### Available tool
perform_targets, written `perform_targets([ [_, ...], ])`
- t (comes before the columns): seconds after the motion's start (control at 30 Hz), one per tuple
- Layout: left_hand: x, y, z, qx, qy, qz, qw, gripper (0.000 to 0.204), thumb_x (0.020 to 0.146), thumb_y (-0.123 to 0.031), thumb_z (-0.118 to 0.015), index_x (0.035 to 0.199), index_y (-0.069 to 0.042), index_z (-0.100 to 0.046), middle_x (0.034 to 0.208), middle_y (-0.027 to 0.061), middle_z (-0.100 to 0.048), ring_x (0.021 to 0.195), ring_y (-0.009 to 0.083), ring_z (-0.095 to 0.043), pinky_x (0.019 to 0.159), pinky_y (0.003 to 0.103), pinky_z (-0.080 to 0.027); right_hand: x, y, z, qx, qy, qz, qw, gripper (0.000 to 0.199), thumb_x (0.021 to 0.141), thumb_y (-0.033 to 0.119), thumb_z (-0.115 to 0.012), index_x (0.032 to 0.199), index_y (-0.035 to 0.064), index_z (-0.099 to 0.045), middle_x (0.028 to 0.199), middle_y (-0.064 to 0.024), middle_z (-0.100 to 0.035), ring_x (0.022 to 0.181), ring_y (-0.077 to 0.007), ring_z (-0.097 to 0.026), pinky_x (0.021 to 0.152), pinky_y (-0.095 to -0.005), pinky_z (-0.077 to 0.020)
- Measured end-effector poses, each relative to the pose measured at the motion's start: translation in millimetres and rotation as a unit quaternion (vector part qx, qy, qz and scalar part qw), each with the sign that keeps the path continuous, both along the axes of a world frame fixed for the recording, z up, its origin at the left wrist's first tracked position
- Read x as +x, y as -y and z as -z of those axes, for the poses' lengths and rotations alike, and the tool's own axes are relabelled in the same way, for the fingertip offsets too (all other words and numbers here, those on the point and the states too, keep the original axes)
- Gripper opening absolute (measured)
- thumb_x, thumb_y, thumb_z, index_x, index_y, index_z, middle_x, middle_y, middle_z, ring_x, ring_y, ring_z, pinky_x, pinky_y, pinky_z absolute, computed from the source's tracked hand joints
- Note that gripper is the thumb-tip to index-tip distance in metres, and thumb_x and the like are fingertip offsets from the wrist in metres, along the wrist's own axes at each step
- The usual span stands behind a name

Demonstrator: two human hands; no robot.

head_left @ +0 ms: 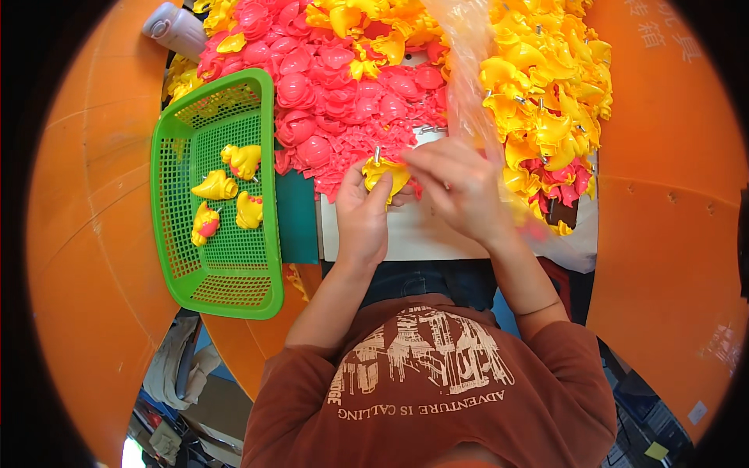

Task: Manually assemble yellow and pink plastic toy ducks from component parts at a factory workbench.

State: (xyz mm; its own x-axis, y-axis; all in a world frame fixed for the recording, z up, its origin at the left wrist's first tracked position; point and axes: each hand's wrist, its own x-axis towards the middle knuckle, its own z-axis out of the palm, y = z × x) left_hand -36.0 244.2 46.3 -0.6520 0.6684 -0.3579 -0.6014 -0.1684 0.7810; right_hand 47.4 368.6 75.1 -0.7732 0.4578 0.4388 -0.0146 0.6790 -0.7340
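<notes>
My left hand (365,214) is closed round a yellow plastic shell piece (378,178), its thumb lying across the near side. A short metal pin (378,154) stands up from the top of that piece. Just to the right is my right hand (456,183), thumb and forefinger drawn together by the shell's edge. Whatever sits between those fingertips is too small or hidden to make out. Beyond both hands spreads a heap of pink plastic shells (312,86) and small pink parts.
At the left stands a green mesh basket (277,234) with several yellow-and-red bird-like figures (214,186) in it. A clear plastic bag (468,78) divides the pink heap from a pile of yellow shells (538,78). Orange panels (663,195) flank the table; a pale bottle (175,30) lies far left.
</notes>
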Motion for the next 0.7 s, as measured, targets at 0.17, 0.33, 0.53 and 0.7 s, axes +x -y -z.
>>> perform_targets([
  [0.17, 10, -5, -10, 0.051, 0.006, -0.009, 0.999, 0.014, 0.09, -0.006, -0.052, 0.103, -0.001, -0.05, 0.091, 0.0066, -0.061, 0.076, 0.0108, -0.059, 0.064, 0.024, -0.047, -1, 4, 5, 0.126, -0.072, -0.011, 0.989, 0.028, 0.062, -0.002, -0.069, 0.089, 0.0023, -0.067, 0.084, -0.0091, -0.063, 0.077, -0.0257, -0.058, 0.069, -0.0333, -0.0485],
  [0.33, 15, -5, -10, 0.056, 0.004, -0.028, 0.998, 0.015, 0.091, -0.006, -0.052, 0.105, -0.001, -0.05, 0.093, 0.0057, -0.06, 0.077, 0.0098, -0.058, 0.065, 0.023, -0.046, -2, 8, 5, 0.143, -0.089, -0.003, 0.986, 0.03, 0.06, -0.002, -0.07, 0.089, 0.0017, -0.066, 0.087, -0.0102, -0.063, 0.076, -0.0263, -0.057, 0.069, -0.034, -0.0484],
  [0.53, 14, -4, -16, 0.039, -0.032, -0.041, 0.998, 0.015, 0.09, -0.005, -0.052, 0.104, 0.0, -0.05, 0.091, 0.0051, -0.06, 0.076, 0.009, -0.057, 0.065, 0.022, -0.046, -3, 3, 6, 0.142, -0.071, -0.037, 0.987, 0.03, 0.062, -0.003, -0.068, 0.091, 0.0009, -0.064, 0.088, -0.0122, -0.063, 0.077, -0.0272, -0.061, 0.068, -0.0341, -0.0496],
  [0.7, 12, -1, -15, 0.03, -0.079, -0.035, 0.996, 0.013, 0.09, -0.004, -0.052, 0.102, 0.0, -0.05, 0.088, 0.004, -0.059, 0.075, 0.0082, -0.056, 0.066, 0.022, -0.046, -9, 9, 2, 0.169, -0.095, -0.017, 0.981, 0.02, 0.065, 0.001, -0.066, 0.085, -0.001, -0.063, 0.082, -0.0126, -0.062, 0.071, -0.0259, -0.063, 0.063, -0.0331, -0.052],
])
